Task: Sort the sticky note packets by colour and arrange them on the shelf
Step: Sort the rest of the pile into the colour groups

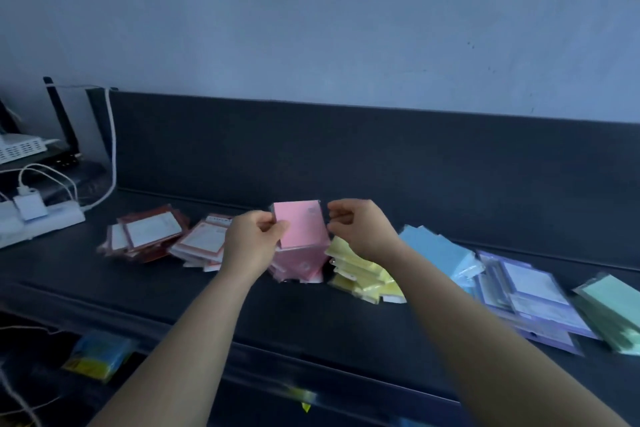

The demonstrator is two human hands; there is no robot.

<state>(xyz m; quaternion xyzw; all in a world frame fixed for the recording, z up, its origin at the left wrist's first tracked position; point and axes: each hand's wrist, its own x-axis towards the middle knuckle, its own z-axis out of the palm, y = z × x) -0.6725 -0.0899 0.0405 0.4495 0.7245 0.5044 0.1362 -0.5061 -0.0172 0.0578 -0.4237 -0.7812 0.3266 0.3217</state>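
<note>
Your left hand pinches the left edge of a pink packet, held upright just above the pink pile. Your right hand sits at the packet's right edge with its fingers curled; you cannot tell whether it grips. Along the dark shelf, two red-bordered piles lie to the left. The yellow pile, blue pile, purple pile and green pile lie to the right.

Dim bluish light, no clear source, soft shadows, no glare, dark shelf underexposed, wide-angle bending at edges, lower corners blurred, packets at right edge smeared, centre moderately sharp
</note>
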